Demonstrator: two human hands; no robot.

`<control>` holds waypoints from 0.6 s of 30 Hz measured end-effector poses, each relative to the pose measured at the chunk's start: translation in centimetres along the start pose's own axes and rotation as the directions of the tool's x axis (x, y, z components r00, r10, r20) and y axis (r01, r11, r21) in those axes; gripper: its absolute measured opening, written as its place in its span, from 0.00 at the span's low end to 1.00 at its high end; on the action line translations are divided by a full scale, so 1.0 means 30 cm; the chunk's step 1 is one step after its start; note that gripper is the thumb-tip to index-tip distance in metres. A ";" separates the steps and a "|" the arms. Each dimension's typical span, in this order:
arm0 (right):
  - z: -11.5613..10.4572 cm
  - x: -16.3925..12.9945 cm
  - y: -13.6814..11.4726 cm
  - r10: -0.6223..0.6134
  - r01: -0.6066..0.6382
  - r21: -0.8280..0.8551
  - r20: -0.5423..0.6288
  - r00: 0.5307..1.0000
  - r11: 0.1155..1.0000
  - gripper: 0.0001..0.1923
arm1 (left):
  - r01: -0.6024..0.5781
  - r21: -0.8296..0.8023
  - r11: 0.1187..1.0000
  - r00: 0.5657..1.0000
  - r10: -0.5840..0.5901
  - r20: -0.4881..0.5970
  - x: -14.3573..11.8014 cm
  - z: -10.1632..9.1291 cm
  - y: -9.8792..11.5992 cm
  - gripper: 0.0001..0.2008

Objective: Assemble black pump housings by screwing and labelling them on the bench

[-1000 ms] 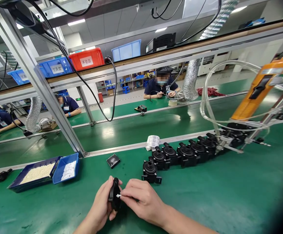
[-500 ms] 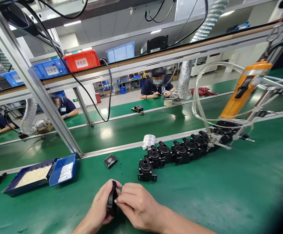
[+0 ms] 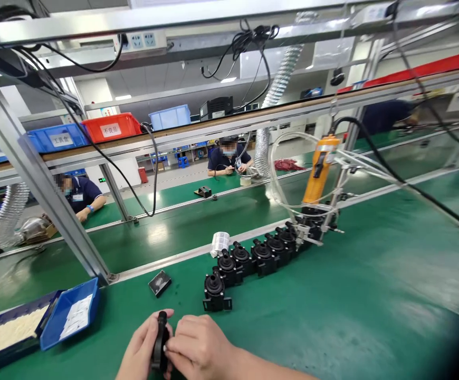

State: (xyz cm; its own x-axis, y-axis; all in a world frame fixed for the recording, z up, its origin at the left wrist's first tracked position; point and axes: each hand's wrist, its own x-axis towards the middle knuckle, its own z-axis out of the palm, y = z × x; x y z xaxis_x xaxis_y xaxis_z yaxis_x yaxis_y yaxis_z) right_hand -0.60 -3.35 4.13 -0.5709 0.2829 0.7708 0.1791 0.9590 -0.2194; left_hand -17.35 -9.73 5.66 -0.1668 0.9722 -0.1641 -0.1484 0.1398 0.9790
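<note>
A second ago a small white pin showed between the fingertips at the black part (image 3: 159,340); now it is out of sight, so it looks pressed in. The left hand (image 3: 140,351) has its grip closed round the part, held on edge above the desk (image 3: 332,316). The right hand (image 3: 198,348) pinches against the part's face, just right of it. A row of black pumps (image 3: 253,256) lies beyond the part.

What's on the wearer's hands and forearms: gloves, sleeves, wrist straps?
Nothing worn that shows. The left hand and right hand are bare, with no gloves, rings or finger cots visible. The right forearm is uncovered to the frame edge: no sleeve, watch or strap. The left wrist is mostly cut off by the frame.
</note>
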 end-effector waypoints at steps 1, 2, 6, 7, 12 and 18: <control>-0.001 0.000 0.005 0.035 -0.035 -0.006 0.003 0.999 0.999 0.10 | 0.014 -0.009 1.000 1.000 -0.014 -0.009 0.011 -0.005 0.008 0.38; -0.007 0.002 0.008 0.084 -0.084 0.003 0.009 0.996 0.996 0.07 | 0.013 0.021 1.000 1.000 -0.012 -0.025 0.026 -0.012 0.027 0.38; -0.052 0.010 0.004 0.283 -0.287 0.077 0.057 0.957 0.955 0.32 | -0.279 0.488 0.827 0.940 0.339 -0.038 0.138 -0.050 0.194 0.33; -0.062 0.011 0.001 0.298 -0.304 0.089 0.073 0.952 0.949 0.33 | -0.364 0.593 0.718 0.894 0.448 0.006 0.179 -0.057 0.243 0.32; -0.074 0.001 0.008 0.277 -0.291 0.109 0.128 0.952 0.951 0.30 | -0.424 0.730 0.536 0.819 0.571 0.057 0.382 -0.049 0.326 0.27; -0.062 -0.004 0.031 0.264 -0.274 0.074 0.121 0.957 0.959 0.30 | -0.401 0.812 0.424 0.843 0.519 0.145 0.495 -0.018 0.221 0.25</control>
State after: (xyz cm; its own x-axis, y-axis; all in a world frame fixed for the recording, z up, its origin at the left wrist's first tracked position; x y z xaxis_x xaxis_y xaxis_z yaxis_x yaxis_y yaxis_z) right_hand 1.12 -2.51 4.93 -0.5959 0.5259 0.6069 0.2694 0.8429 -0.4659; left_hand -21.34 5.53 9.64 -0.0765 0.9189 0.3870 0.7955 -0.1778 0.5793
